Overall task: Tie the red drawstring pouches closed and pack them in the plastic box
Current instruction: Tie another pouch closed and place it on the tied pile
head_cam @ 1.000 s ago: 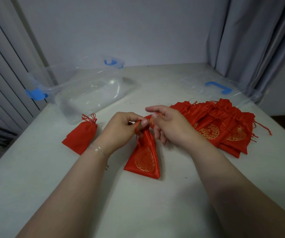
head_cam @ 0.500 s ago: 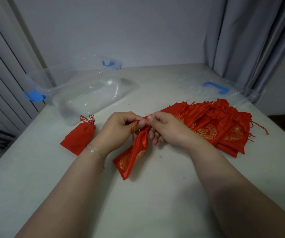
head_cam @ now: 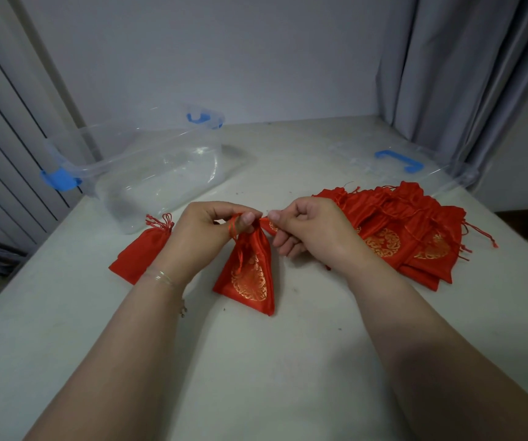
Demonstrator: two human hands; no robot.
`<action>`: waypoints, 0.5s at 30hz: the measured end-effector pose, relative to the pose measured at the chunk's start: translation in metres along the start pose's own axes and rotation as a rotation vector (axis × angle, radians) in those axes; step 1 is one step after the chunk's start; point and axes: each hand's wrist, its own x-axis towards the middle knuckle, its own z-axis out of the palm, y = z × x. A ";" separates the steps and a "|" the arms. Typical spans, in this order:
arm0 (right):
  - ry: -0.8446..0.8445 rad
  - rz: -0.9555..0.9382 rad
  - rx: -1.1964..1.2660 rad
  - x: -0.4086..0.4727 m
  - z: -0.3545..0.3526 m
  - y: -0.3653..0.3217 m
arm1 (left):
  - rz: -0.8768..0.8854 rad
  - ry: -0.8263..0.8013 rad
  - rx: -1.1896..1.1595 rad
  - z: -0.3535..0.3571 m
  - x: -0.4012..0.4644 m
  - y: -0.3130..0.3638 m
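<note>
A red pouch [head_cam: 250, 275] with a gold round pattern hangs by its gathered neck between both hands, its bottom edge on the table. My left hand [head_cam: 205, 237] holds the neck with the red drawstring wound round a finger. My right hand [head_cam: 313, 230] pinches the top of the pouch from the right. One tied red pouch [head_cam: 141, 249] lies flat to the left of my left wrist. A pile of several red pouches [head_cam: 409, 230] lies to the right, behind my right hand. The clear plastic box [head_cam: 148, 173] with blue latches stands at the back left with nothing visible inside.
The box's clear lid [head_cam: 399, 160] with a blue handle lies at the back right near the grey curtain [head_cam: 463, 74]. White table [head_cam: 272, 361] surface stretches between my forearms. Vertical blinds [head_cam: 1, 138] run along the left edge.
The pouch, twisted and slanted to the left half a second ago, now hangs flat with its gold pattern facing me. Both hands stay at its neck.
</note>
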 end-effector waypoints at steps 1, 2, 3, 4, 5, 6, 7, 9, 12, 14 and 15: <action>0.010 0.002 0.014 0.000 -0.001 -0.001 | 0.002 0.009 0.029 -0.002 0.001 0.000; 0.022 0.003 0.025 0.001 -0.002 -0.001 | 0.002 0.009 0.057 -0.003 0.001 0.000; 0.039 0.002 0.035 0.001 -0.003 -0.002 | -0.001 0.001 0.081 -0.004 0.001 0.000; 0.064 -0.002 0.040 0.001 -0.004 -0.002 | -0.010 -0.010 0.101 -0.004 0.001 -0.001; 0.097 -0.010 0.034 0.001 -0.005 -0.002 | -0.023 -0.015 0.114 -0.004 0.001 -0.002; 0.136 -0.025 0.014 0.001 -0.006 -0.002 | -0.039 -0.015 0.110 -0.003 0.002 -0.004; 0.171 -0.042 -0.018 0.001 -0.006 -0.002 | -0.060 -0.008 0.087 -0.002 0.002 -0.005; 0.223 -0.083 -0.089 0.000 -0.006 -0.002 | -0.110 0.017 0.018 -0.002 0.004 -0.008; 0.260 -0.137 -0.259 0.000 -0.006 0.001 | -0.170 0.066 -0.036 -0.003 0.007 -0.010; 0.240 -0.137 -0.384 -0.001 -0.008 0.001 | -0.177 0.094 -0.071 -0.004 0.008 -0.010; 0.200 -0.119 -0.422 -0.001 -0.009 0.001 | -0.175 0.101 -0.085 -0.006 0.009 -0.011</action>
